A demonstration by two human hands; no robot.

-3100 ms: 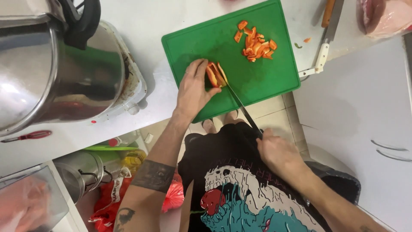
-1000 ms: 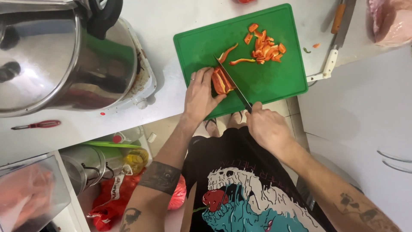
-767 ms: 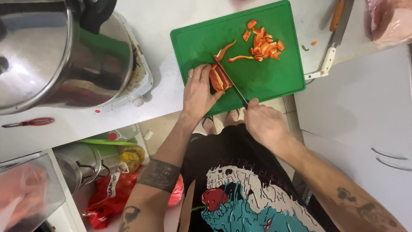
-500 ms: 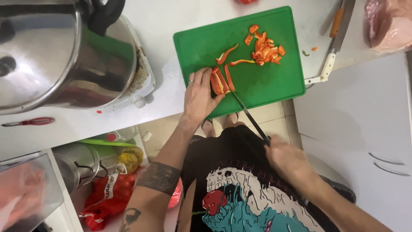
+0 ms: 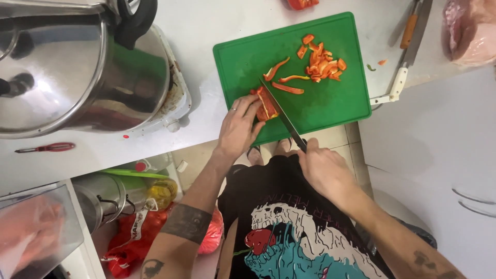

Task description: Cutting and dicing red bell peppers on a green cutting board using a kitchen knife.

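Observation:
A green cutting board [image 5: 330, 98] lies on the white counter. My left hand [image 5: 238, 126] presses a piece of red pepper [image 5: 265, 102] against the board's near left part. My right hand [image 5: 323, 168] grips the handle of a dark knife [image 5: 281, 114], whose blade rests against the pepper's right side. Three long pepper strips [image 5: 287, 88] lie just beyond the blade. A pile of small chopped pepper bits [image 5: 321, 61] sits at the board's far right.
A large steel pot [image 5: 77, 67] with a black-handled lid fills the left counter. A second knife [image 5: 408, 41] and a white tool lie right of the board, next to pale raw meat [image 5: 470, 31]. Red scissors [image 5: 46, 148] lie at the counter's near edge. Below are a kettle, bottles and a red bag.
The knife went down onto the pepper, drew back towards me, and now rests against the pepper again. One more strip lies on the board. My left hand stayed on the pepper.

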